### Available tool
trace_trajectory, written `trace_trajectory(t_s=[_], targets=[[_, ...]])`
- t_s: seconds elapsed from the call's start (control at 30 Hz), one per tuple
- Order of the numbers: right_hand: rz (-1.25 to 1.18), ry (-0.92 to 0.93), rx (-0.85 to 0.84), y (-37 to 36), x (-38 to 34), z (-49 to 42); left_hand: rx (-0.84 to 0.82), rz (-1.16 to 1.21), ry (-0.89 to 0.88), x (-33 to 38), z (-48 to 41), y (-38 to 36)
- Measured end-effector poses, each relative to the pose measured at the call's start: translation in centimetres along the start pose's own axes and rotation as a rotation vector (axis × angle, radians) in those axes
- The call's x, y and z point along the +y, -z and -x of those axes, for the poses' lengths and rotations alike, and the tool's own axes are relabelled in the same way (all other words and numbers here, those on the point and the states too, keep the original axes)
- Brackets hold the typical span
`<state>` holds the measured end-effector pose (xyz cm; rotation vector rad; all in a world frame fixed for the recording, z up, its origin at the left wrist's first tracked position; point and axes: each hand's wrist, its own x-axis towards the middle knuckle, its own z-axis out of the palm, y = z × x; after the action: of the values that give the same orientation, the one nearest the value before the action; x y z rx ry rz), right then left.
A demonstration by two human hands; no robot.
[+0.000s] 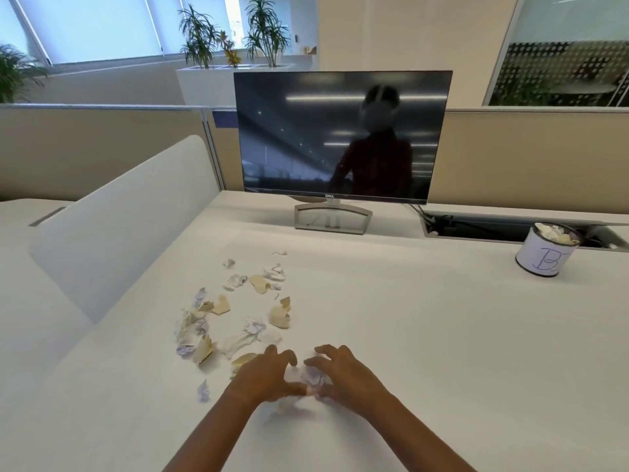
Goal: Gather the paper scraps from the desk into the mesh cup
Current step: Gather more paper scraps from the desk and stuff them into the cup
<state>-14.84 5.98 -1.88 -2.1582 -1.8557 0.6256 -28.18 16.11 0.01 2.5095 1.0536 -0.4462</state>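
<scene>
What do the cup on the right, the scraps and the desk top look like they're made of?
Cup: white paper wrap with blue handwriting; dark rim, likely metal. Paper scraps: thin crumpled paper, white, tan and lilac, creased with torn edges. Desk: smooth matte white, probably laminate; no grain shows.
</scene>
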Motion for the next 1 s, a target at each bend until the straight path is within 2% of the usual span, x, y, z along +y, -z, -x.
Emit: trace_trajectory(t_s=[0.07, 0.13, 0.3, 0.43, 0.57, 0.67, 0.77, 0.87, 1.0], targets=[[0.020, 0.010, 0.059, -0.3, 0.1, -0.3, -0.075, 0.009, 0.008, 0.3, 0.6, -0.5], [0.016, 0.012, 0.085, -0.5, 0.3, -0.6, -0.071, -0.010, 0.000, 0.8, 0.8, -1.2], [-0.083, -0.068, 0.185, -0.6, 0.8, -1.5, 0.120, 0.078, -0.012, 1.2, 0.1, -2.2], [-0.345, -0.195, 0.352, -0.4, 1.0, -1.3, 0.336, 0.381, -0.041, 1.4, -0.9, -2.0], [-0.610, -0.266, 0.390, 0.1, 1.0, -0.9, 0.463, 0.671, -0.056, 3.1, -2.0, -1.7], [-0.860, -0.359, 0.367, 0.7, 0.5, -1.0, 0.451, 0.679, -0.082, 4.7, -2.7, -2.2], [-1.200, -0.416, 0.326, 1.5, -0.3, -0.9, 0.583, 0.668, -0.122, 6.0, -2.9, -2.6], [-1.522, -0.466, 0.272, 2.3, -0.8, -0.8, 0.575, 0.680, -0.139, 7.2, -2.9, -3.2], [-1.689, -0.456, 0.328, 2.4, -0.8, -1.0, 0.496, 0.694, -0.221, 7.7, -2.9, -3.3]])
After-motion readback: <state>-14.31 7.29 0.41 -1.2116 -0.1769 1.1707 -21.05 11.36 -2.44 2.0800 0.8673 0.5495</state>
